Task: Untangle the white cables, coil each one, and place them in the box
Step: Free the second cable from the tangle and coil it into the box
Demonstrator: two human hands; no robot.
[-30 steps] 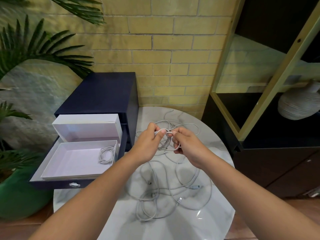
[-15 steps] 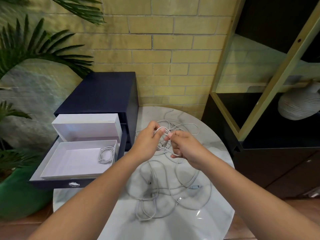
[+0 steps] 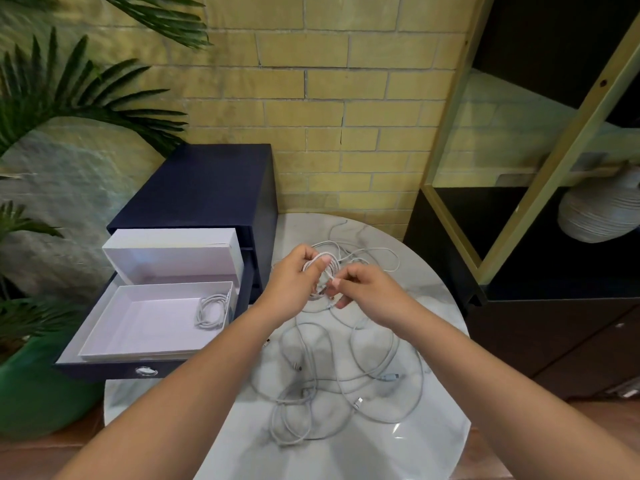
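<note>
The left hand [image 3: 294, 277] grips a small coil [image 3: 320, 263] of white cable, thumb curled over the top of the loops and fingers wrapped behind them. Just beside it, the right hand [image 3: 370, 289] pinches the loose end [image 3: 333, 279] of that same cable between thumb and forefinger, close against the coil. The step in hand looks like finishing this coil. To do it well, the left grip should stay firm so the loops do not spring apart, while the right hand feeds the tail round or through them with little slack and keeps it clear of the strands below.

The coil is held above the far half of the round table [image 3: 346, 455]. It is an oval whose long axis seems to run from the far side down toward the person, with the free end pointing right, into the right hand.

Under the hands, the remaining cables [image 3: 346, 379] lie in a loose tangle on the tabletop. To the left, the white box [image 3: 156, 323] sits open in a pulled-out drawer [image 3: 104, 370]. One finished bundle [image 3: 210, 311] lies against its right wall, lengthwise along that wall.
</note>
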